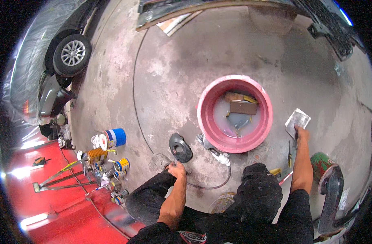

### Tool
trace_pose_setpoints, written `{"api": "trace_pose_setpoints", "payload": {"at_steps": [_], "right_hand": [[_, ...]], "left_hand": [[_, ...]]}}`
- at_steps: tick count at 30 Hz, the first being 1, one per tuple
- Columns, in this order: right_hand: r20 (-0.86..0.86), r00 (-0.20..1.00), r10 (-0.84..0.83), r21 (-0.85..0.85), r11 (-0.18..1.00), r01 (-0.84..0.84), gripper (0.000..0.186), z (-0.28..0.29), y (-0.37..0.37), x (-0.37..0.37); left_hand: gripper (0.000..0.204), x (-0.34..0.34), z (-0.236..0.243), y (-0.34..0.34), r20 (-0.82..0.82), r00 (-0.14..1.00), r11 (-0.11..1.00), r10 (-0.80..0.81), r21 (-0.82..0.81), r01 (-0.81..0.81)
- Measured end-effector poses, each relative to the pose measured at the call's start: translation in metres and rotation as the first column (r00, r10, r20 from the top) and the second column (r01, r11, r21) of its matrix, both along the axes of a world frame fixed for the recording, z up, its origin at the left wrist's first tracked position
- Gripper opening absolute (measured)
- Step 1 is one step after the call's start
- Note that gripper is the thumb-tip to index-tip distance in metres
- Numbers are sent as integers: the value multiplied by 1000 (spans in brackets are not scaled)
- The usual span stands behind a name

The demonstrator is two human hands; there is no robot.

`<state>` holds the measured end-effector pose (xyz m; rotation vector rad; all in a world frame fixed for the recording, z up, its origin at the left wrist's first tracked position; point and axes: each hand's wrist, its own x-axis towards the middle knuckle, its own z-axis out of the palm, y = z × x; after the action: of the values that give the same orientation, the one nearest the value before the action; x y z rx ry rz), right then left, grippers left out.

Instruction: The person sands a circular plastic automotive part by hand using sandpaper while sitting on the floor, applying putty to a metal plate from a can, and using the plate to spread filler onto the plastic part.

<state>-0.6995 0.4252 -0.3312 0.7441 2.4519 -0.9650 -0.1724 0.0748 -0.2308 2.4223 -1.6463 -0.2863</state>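
My left hand (177, 170) is over my left knee with its fingers curled together; whether anything small is in them I cannot make out. Just ahead of it on the floor lies a black, rounded plastic part with a round opening (180, 148). Out to the right, my right hand (301, 133) grips the near edge of a flat whitish-grey sheet (298, 119), stained with grey smears. Between the two hands, a little farther off, stands a pink tub (201, 106) with cloudy water. Brown blocks (243, 107) and a few yellow-handled tools are inside it.
A hose (134, 87) runs along the floor to a spray-gun-like tool (218, 154) beside the tub. Blue and yellow cans (118, 137) cluster at left, near a car wheel (73, 55). A screwdriver (289, 156) and a green can (319, 162) are at right.
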Motion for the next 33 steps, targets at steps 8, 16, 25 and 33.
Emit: {"api": "trace_pose_setpoints", "payload": {"at_steps": [8, 16, 25, 33], "right_hand": [[-391, 914, 109, -300, 924, -239, 54, 116, 0, 2], [-590, 774, 230, -620, 485, -616, 33, 418, -15, 146], [-667, 411, 622, -341, 236, -910, 32, 490, -69, 281], [-737, 441, 513, -433, 144, -890, 39, 441, -94, 378]], "left_hand": [[32, -85, 93, -45, -631, 698, 917, -338, -389, 92], [43, -204, 330, 74, -786, -245, 401, -567, -523, 752], [36, -97, 359, 133, -836, -369, 574, -405, -547, 609], [19, -18, 333, 137, -909, -142, 848, -392, -417, 328]]}}
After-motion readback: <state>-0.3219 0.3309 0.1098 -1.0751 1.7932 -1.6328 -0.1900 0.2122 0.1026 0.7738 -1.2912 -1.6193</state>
